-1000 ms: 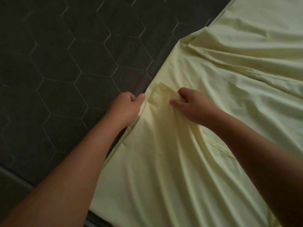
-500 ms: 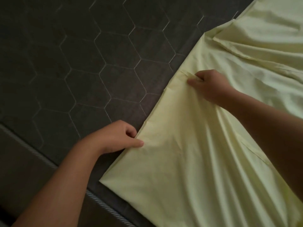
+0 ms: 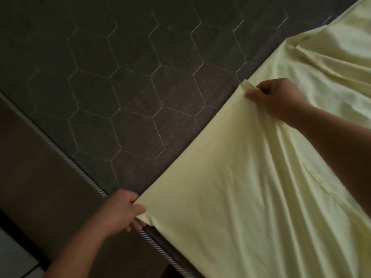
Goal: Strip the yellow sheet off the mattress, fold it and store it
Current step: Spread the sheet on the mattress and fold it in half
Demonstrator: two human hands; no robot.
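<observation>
yellow sheet (image 3: 241,187) lies on the dark mattress (image 3: 120,87) from 1 to 5 o'clock, its edge straight between the hands. left hand (image 3: 122,211), at 7 o'clock, pinches the near corner. right hand (image 3: 275,97), at 2 o'clock, pinches the far layers. advised: keep tension even and match the edges before folding over.

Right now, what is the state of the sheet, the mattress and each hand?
yellow sheet: partly stripped, wrinkled, near edge drawn straight
mattress: dark quilted top bare on the left
left hand: grips the sheet's near corner at the mattress edge
right hand: pinches the sheet's edge farther up
</observation>
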